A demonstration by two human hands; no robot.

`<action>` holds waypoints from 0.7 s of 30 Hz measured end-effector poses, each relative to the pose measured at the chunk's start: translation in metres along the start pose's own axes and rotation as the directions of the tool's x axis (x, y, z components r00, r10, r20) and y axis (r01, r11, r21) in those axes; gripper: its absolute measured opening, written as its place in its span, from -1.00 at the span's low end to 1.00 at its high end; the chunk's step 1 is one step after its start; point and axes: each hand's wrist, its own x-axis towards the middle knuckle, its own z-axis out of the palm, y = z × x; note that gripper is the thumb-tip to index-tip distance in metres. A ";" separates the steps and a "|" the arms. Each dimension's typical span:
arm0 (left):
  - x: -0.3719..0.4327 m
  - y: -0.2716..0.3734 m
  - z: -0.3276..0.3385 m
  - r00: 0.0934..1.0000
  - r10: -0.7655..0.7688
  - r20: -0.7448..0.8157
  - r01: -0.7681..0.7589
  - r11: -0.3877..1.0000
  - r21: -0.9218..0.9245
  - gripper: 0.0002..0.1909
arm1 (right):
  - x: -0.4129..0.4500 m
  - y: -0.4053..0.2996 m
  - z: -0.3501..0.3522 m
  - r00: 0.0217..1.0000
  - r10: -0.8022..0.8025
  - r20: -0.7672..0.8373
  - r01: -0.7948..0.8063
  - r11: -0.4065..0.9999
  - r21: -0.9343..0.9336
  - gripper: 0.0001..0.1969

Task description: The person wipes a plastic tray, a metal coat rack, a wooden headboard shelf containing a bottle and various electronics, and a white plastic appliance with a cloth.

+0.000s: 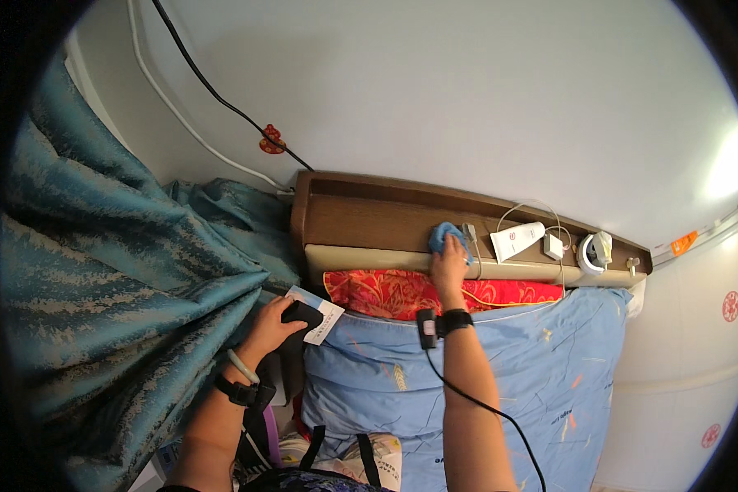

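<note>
My right hand [450, 267] presses a crumpled blue cloth [446, 237] onto the brown wooden headboard shelf [369, 221], close to its cream padded front edge [369, 257]. Just right of the cloth lies a grey plug [469, 232] with a cable hanging over the edge. My left hand [273, 326] grips a small black object [303, 313] together with a printed card or booklet [325, 326], held beside the left end of the headboard. The black object's exact kind is not clear.
Along the shelf's right part are a white squeeze tube [518, 241], a white charger [553, 246] with a cable and a round white container [590, 255]. Red patterned fabric [381, 292] and blue bedding [529, 350] lie below. A teal curtain [129, 277] hangs at left.
</note>
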 end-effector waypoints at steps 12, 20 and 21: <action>0.000 -0.007 -0.005 0.999 0.032 0.015 -0.031 0.999 -0.032 -0.53 | -0.014 -0.050 -0.032 0.999 0.012 -0.039 -0.009 0.996 0.086 -0.58; -0.001 -0.008 0.001 0.999 0.005 0.049 -0.004 1.000 -0.016 -0.53 | -0.008 -0.008 -0.026 0.993 0.097 0.070 -0.074 0.958 -0.276 -0.53; -0.001 -0.008 0.000 0.999 0.001 0.045 0.000 1.000 -0.022 -0.53 | 0.002 -0.006 -0.027 0.971 0.188 0.148 -0.147 0.957 -0.249 -0.56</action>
